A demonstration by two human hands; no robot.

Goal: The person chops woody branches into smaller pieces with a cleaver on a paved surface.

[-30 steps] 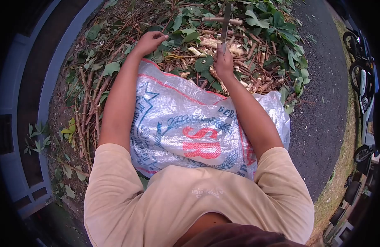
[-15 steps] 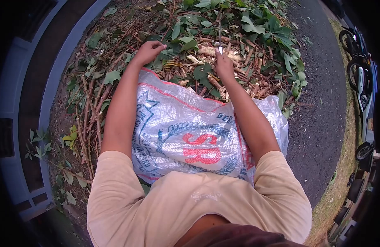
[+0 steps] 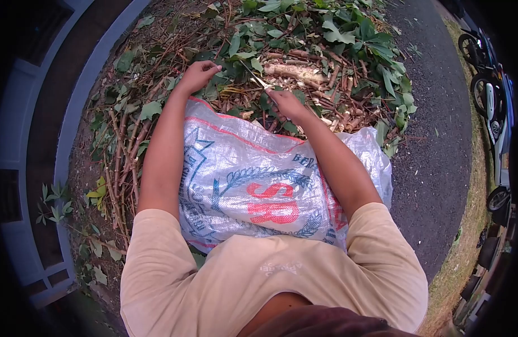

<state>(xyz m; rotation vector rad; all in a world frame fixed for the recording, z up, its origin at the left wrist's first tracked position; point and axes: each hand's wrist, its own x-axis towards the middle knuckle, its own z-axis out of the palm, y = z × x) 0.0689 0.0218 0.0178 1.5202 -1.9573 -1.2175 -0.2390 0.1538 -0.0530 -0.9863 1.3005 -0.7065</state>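
From here the right hand [image 3: 287, 105] is closed round a knife [image 3: 258, 79], its blade slanting forward and left toward the left hand [image 3: 198, 76], curled on something or nothing, I can't tell, while the log [image 3: 295, 72] lies crosswise beyond, nearer the right

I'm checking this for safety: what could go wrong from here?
The knife in the right hand slants toward the bare left hand's side; a slip could cut it.
The pale log lies among loose pieces, so it might roll if struck.
The sack over the lap looks thin and may not stop a stray blade.
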